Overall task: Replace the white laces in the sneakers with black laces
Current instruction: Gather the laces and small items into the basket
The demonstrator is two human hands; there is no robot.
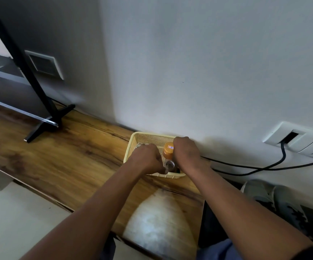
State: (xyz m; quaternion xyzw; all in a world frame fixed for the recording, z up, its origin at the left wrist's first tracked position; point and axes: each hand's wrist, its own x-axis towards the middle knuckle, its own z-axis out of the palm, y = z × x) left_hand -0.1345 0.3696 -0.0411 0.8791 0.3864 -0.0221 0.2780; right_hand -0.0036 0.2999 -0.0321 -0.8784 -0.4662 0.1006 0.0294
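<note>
Both bare hands are being held inside a pale yellow perforated plastic basket, which is standing on a long brown wood-grain shelf and touching the white wall at its far side. The left hand is being kept knuckles-up over the basket's left half, its fingers curled downward; what they are closed around, if anything, cannot be told, since the fingertips are hidden. The right hand is being held at the basket's right side, fingers also curled down into it, and its grasp likewise cannot be told. Between the two hands an orange-capped bottle is standing upright in the basket, just beside the right hand, and a small pale round-rimmed container is lying near the front wall.

A pair of grey sneakers is resting low at the right, beyond the shelf's end, well apart from the hands; no laces can be made out on them through the blur. Black cables are being led along the wall from a white wall socket plate. At the left, a black television stand foot is resting on the shelf.
</note>
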